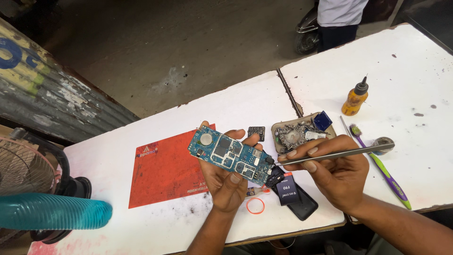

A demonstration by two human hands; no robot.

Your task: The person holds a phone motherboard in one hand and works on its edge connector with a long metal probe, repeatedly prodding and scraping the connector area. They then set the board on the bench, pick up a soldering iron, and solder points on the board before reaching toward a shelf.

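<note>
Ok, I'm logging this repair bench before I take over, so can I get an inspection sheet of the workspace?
Surface: white table, smudged, with a seam between two tops; red mat on it.
Job's things: blue circuit board held up; metal tweezers with tips at the board's right end.
Clutter: amber dropper bottle, purple-green toothbrush, tray of metal scraps, black phone, small battery, orange rubber band, keypad piece.
Grippers: left hand grips the board; right hand pinches the tweezers.
Cables: nothing seen.
Surroundings: fan, teal hose, a person standing beyond the table.
</note>
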